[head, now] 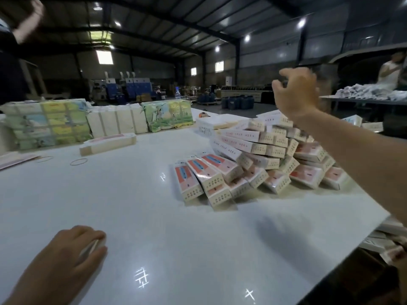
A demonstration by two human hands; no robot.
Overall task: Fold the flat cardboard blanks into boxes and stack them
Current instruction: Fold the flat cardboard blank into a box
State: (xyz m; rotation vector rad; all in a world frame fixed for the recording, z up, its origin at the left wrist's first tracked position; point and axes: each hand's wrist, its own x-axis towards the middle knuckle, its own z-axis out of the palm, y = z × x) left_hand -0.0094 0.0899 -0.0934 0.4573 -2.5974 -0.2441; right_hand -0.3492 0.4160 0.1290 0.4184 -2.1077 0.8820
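Farthest left, a stack of flat printed sheets [15, 159] pokes in at the edge of the white surface [136, 194], and behind it sits a wrapped bundle with green and yellow pictures [47, 124]. Two rubber bands [78, 161] lie loose on the surface just in front of that bundle. Near the bottom left, the left hand [74, 252] rests low on the surface with its fingers and thumb curled round a small flat white piece [91, 247]; what the piece is cannot be told, since the hand covers most of it. Further back, a single folded box [108, 143] lies on its long side, apart from everything else. Behind it stands a strapped white bundle [117, 122], and beside that a second picture-wrapped bundle [169, 115]. Right of centre, the heap of folded boxes [259, 164] with pink and red faces leans in overlapping rows, its front boxes tipped down onto the surface. A low white stack [211, 125] sits just behind the heap. Above the heap, the right hand [296, 93] is raised in the air, fingers loosely bent and holding nothing, its forearm crossing over the right end of the heap. At the far right, another person [389, 71] stands behind a table piled with pale goods [370, 93].
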